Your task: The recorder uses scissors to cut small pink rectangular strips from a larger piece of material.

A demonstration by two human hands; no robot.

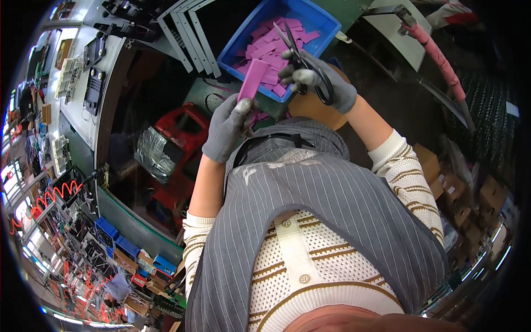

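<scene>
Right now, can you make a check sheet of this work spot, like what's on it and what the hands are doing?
Surface: green table top, mostly covered or hidden by the body.
Job's things: a pink strip; black scissors; blue bin full of cut pink pieces.
Clutter: grey metal frames beside the bin; red moulded part with a plastic-wrapped bundle below.
Grips: left hand, grey glove, pinching the strip upright; right hand, grey glove, closed around the scissors' handles.
Cables: pink-wrapped hose at right; red coiled cord far left.
Surroundings: cardboard boxes right; shelves of parts left.
</scene>
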